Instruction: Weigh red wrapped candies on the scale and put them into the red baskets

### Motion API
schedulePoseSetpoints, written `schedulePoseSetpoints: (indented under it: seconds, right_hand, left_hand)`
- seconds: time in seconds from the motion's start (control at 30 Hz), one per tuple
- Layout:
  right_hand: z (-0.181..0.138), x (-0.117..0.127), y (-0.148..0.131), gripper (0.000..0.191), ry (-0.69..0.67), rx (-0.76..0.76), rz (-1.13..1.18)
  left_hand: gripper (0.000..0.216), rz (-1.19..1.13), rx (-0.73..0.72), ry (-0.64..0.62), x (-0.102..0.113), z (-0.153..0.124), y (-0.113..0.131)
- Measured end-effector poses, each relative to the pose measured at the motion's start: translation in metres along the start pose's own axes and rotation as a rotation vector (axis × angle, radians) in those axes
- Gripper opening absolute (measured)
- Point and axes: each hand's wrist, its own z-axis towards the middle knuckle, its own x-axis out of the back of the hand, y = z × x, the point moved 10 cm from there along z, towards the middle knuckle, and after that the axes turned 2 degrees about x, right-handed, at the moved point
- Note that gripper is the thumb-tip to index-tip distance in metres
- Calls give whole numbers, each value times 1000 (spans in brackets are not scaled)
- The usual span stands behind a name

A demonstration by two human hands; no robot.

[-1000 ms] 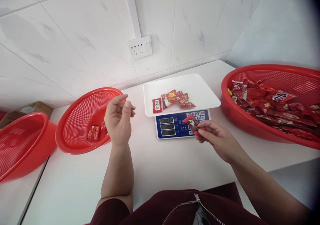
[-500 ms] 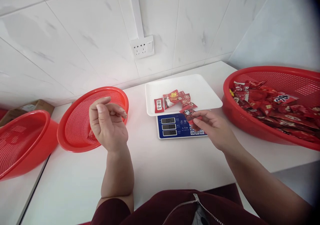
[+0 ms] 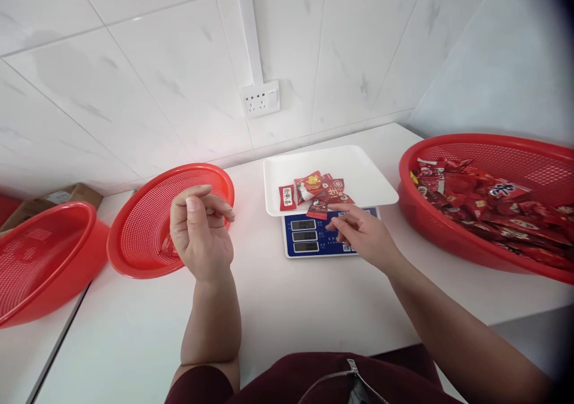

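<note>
My right hand [image 3: 362,235] hovers over the blue scale [image 3: 323,236], its fingers loosely apart with nothing in them. Just past its fingertips a red candy packet [image 3: 318,208] lies at the front edge of the scale's white tray [image 3: 359,171], beside several other red packets [image 3: 320,187]. My left hand [image 3: 200,232] is raised in front of a small red basket [image 3: 147,236], fingers curled in with nothing visible between them. A few red packets in that basket are mostly hidden behind the hand.
A large red basket [image 3: 417,210] on the right holds many red packets [image 3: 484,198]. Another red basket [image 3: 49,272] sits at far left on a neighbouring surface, a cardboard box [image 3: 54,196] behind it. A wall socket [image 3: 260,98] is above the scale.
My right hand carried a red packet forward to the tray's front edge and let it go. My left hand drifted left, then held still. The view tilted upward a little.
</note>
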Motion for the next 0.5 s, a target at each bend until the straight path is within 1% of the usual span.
schedulePoseSetpoints:
  seconds: [0.1,0.23,0.33,0.5]
  right_hand:
    - [-10,16,5,36,85,49,10]
    - [-22,29,22,43,125,6,36]
    - [-27,32,32,46,117,-26,14]
    - [-28,27,37,44,88,-28,-29]
  left_hand:
    - [19,21,-41,30,2,-1,7]
    - [20,17,-98,53,3,-2,16]
    - [20,12,-122,49,1,-3,19]
    - [19,28,-118,39,-2,-5,19]
